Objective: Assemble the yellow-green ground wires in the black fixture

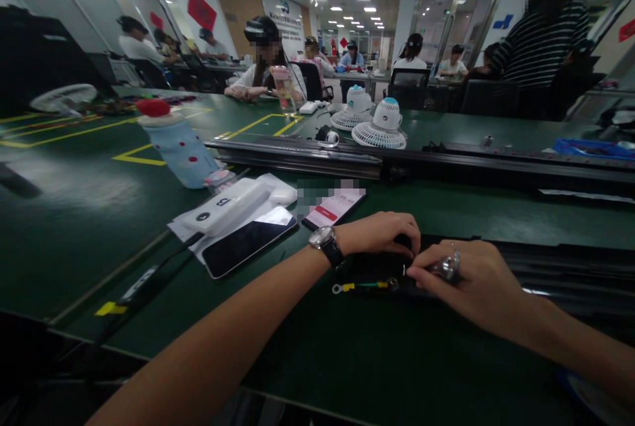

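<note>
A long black rail-like part lies on the green table, with both my hands at its left end. My left hand, with a watch on the wrist, has its fingers curled down at the part; what they grip is hidden. Close beside it, my right hand, wearing rings, pinches thumb and forefinger together. A tiny pale bit shows at those fingertips, too small to name. A short yellow-green wire with a ring terminal sticks out to the left, below my left hand.
Left of my hands lie a phone with a lit screen, a dark phone and a white power bank with a cable. Behind them stand a blue bottle, long metal rails and white fans. Several people sit farther back.
</note>
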`<control>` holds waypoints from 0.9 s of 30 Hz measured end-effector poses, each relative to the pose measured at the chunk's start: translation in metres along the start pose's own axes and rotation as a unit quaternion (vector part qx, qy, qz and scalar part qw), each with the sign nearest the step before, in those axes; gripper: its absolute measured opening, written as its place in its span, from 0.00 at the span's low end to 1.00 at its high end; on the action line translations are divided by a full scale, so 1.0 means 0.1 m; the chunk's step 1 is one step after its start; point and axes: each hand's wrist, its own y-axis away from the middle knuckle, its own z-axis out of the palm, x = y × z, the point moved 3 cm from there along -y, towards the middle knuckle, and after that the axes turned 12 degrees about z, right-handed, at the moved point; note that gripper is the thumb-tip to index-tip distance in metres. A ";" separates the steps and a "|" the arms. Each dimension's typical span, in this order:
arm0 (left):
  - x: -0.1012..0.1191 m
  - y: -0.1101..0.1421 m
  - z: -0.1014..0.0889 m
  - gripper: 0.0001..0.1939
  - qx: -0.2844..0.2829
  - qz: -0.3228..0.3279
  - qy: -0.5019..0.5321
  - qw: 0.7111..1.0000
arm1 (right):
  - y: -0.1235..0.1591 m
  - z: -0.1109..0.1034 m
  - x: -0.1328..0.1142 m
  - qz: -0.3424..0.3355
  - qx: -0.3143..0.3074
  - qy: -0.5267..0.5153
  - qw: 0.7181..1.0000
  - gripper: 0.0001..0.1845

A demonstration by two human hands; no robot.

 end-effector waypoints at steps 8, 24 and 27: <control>0.02 0.01 0.00 0.07 0.008 -0.014 0.005 1.000 | 0.02 0.01 -0.03 -0.029 0.007 0.026 0.999 0.13; 0.00 0.01 0.04 0.06 0.017 -0.014 0.013 1.000 | 0.06 -0.02 -0.09 -0.028 0.012 -0.015 0.999 0.12; 0.01 0.02 0.03 0.06 0.017 -0.018 0.010 1.000 | 0.06 0.01 -0.10 -0.043 0.003 -0.009 0.999 0.12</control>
